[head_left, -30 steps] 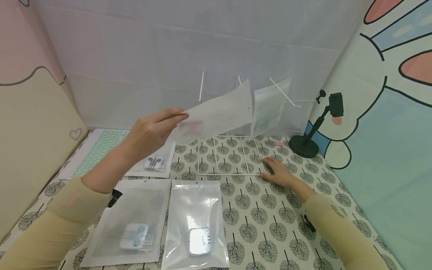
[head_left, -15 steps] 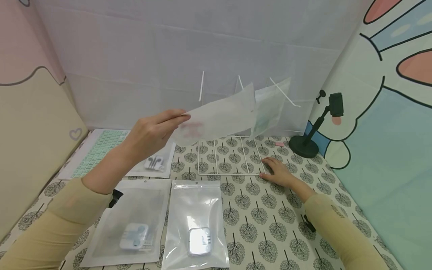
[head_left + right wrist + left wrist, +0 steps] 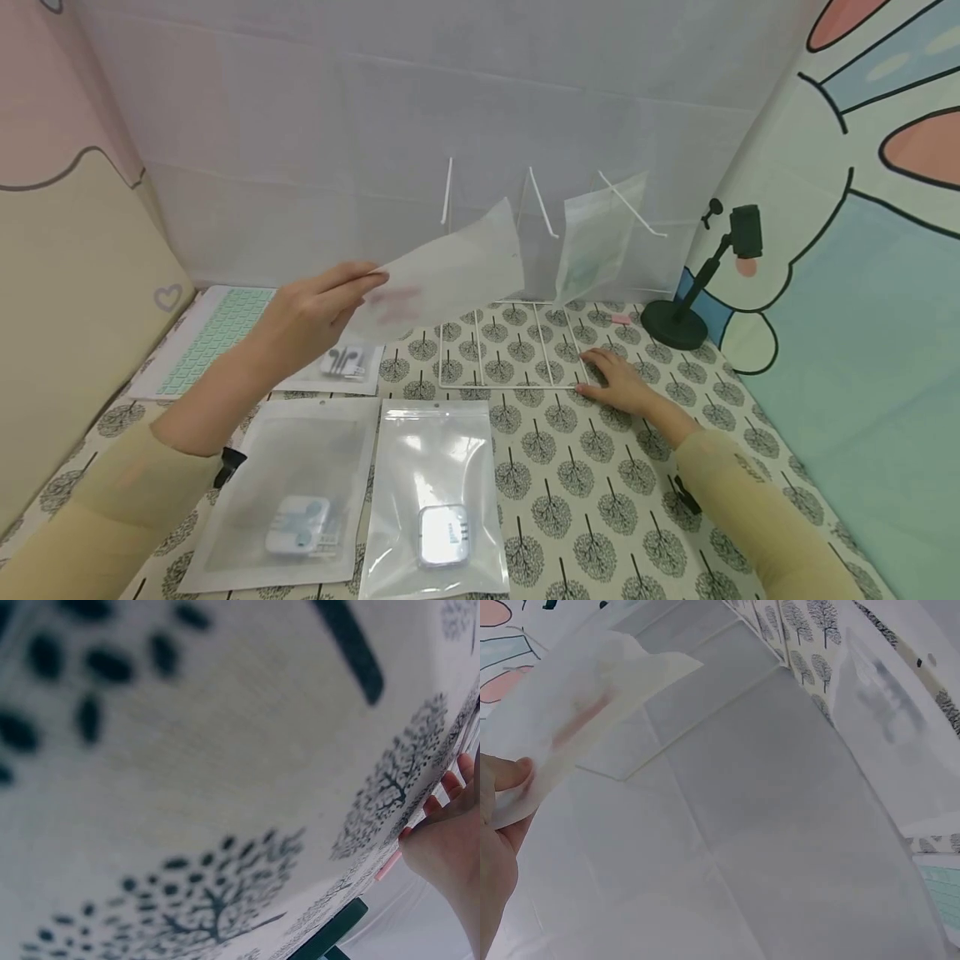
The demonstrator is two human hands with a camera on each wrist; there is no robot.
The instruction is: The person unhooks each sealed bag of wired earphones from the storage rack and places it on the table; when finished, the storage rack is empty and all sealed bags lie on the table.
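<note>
My left hand (image 3: 315,308) pinches one end of a translucent white zip bag (image 3: 457,267), with the thumb (image 3: 514,774) on top in the left wrist view. Something pinkish shows blurrily inside. The bag is held tilted in the air, its far end left of the middle hook (image 3: 542,204) of a white wire rack and apart from it. Another frosted bag (image 3: 600,237) hangs from the right hook (image 3: 633,207). My right hand (image 3: 618,385) rests on the tablecloth, fingertips at the right edge of the rack's wire base (image 3: 510,387); whether they press the wire I cannot tell.
Two bags, a frosted one (image 3: 300,450) and a clear one (image 3: 435,450), lie in front, each with a small boxed item. Behind them lies a bag with earphones (image 3: 343,362), beside a green keyboard (image 3: 225,333). A black phone stand (image 3: 675,325) stands at right.
The held bag first shifts slightly right, then moves back left and down with my left hand, uncovering the middle hook. My right hand stays where it was.
</note>
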